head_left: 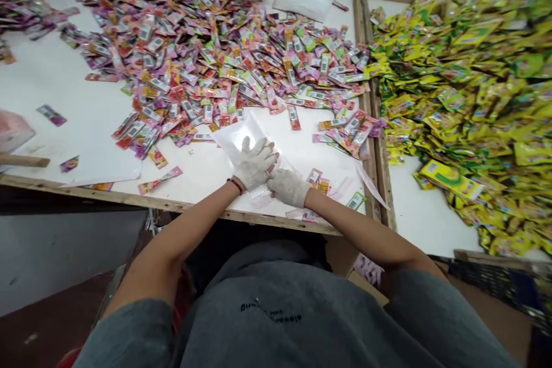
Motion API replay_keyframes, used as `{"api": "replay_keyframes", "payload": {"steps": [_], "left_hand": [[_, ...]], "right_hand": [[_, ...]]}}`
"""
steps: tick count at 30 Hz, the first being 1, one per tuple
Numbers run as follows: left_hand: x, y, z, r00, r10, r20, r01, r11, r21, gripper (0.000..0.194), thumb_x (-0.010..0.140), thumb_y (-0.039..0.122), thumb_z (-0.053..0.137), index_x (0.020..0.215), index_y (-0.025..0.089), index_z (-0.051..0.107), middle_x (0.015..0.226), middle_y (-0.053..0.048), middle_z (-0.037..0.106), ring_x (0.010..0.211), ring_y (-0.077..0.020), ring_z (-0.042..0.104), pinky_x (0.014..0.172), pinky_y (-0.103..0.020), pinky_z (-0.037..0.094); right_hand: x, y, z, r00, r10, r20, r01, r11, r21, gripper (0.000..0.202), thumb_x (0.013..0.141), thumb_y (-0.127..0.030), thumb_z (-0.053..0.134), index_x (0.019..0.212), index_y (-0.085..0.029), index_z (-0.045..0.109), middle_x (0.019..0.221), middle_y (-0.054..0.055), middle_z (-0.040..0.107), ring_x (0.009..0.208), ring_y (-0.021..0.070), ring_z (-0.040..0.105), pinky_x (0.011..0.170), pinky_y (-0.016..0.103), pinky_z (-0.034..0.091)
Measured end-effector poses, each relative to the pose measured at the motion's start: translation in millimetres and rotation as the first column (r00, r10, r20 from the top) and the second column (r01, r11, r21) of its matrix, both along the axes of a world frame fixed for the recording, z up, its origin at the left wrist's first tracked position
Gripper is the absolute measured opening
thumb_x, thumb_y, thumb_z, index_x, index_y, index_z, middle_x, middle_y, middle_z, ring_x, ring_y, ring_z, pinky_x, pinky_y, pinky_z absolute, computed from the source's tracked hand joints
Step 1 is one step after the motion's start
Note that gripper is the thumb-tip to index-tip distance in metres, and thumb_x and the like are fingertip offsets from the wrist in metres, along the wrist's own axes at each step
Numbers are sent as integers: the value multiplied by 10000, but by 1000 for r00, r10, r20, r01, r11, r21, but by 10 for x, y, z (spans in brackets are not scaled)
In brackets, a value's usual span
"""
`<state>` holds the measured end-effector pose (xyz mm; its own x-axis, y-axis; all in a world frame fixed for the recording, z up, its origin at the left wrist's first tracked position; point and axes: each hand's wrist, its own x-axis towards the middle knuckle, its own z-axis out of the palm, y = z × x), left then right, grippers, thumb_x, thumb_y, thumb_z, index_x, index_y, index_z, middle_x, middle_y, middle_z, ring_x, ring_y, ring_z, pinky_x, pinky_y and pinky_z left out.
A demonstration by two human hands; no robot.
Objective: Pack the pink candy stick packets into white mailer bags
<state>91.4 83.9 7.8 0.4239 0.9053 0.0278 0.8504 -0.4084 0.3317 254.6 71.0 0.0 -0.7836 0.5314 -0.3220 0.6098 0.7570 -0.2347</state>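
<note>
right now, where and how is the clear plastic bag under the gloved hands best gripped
Probably pinch the clear plastic bag by its far edge, coming from the far side: it lies fairly flat with that edge uncovered, while the left hand spreads across it and the right hand blocks its near right part.

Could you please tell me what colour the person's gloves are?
The gloves are off-white; the head view shows them best.
</note>
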Motion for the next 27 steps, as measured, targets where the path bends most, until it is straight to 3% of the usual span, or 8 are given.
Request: {"api": "replay_keyframes", "payload": {"steps": [3,6,11,14,17,21,24,27], "left_hand": [[-24,67,8,988,-153,3,153,988,22,267,1019,175,506,1253,199,632,1485,-59,586,1474,-270,337,1251,-640,31],[-84,234,21,970,-242,-14,241,970,-23,303,981,181,530,1263,214,637,1502,-59,567,1490,-278,301,1257,-625,-7],[-137,533,68,936,-341,-87,327,934,-140,381,866,292,663,1246,266,669,1456,-82,587,1499,-324,320,1263,-604,108],[-85,562,102,945,-302,-123,290,951,-107,476,842,334,699,1307,251,641,1491,-104,552,1502,-341,324,1250,-589,171],[3,340,113,969,-194,-153,198,980,13,501,880,330,669,1354,180,607,1488,-178,530,1422,-369,407,1201,-570,251],[-30,-248,75,976,-24,-218,22,1000,-12,394,914,436,649,1168,135,669,1266,-207,614,1212,-368,540,1032,-505,417],[-225,-605,51,982,18,-188,-37,994,-98,229,914,370,652,1034,177,679,1211,-164,647,1174,-329,577,998,-446,463],[-437,-681,61,981,181,-70,-192,964,-187,175,976,251,507,990,207,676,1122,-114,697,1059,-260,642,937,-372,496]], "right_hand": [[-15,-2,4,995,65,-72,-63,998,21,234,998,-157,535,1126,-95,720,1222,204,682,1146,314,620,959,415,466],[135,-71,135,982,18,-189,-18,1000,-3,215,1022,-172,500,1081,-121,700,1176,176,694,1110,281,614,962,397,441],[822,-187,526,940,-332,-81,329,943,-51,312,985,-125,505,1263,-183,635,1061,110,740,962,243,655,914,366,439],[1038,-113,574,892,-450,-30,451,887,98,458,930,-78,515,1376,-133,602,1320,216,683,1171,326,636,977,436,433],[869,-6,407,971,-221,-92,229,970,85,485,904,-113,574,1387,-121,623,1535,225,553,1409,370,497,1109,498,375],[583,138,99,994,-23,-109,26,999,28,329,933,-152,554,1218,-123,715,1443,206,634,1352,344,551,1110,493,381],[584,294,-29,981,-94,-172,88,995,-46,259,955,-176,527,1096,-150,742,1294,164,718,1204,284,633,1063,412,420],[605,496,-64,928,-291,-233,261,953,-151,279,981,-197,483,1116,-178,726,1133,108,760,1045,227,667,977,333,464]]}}
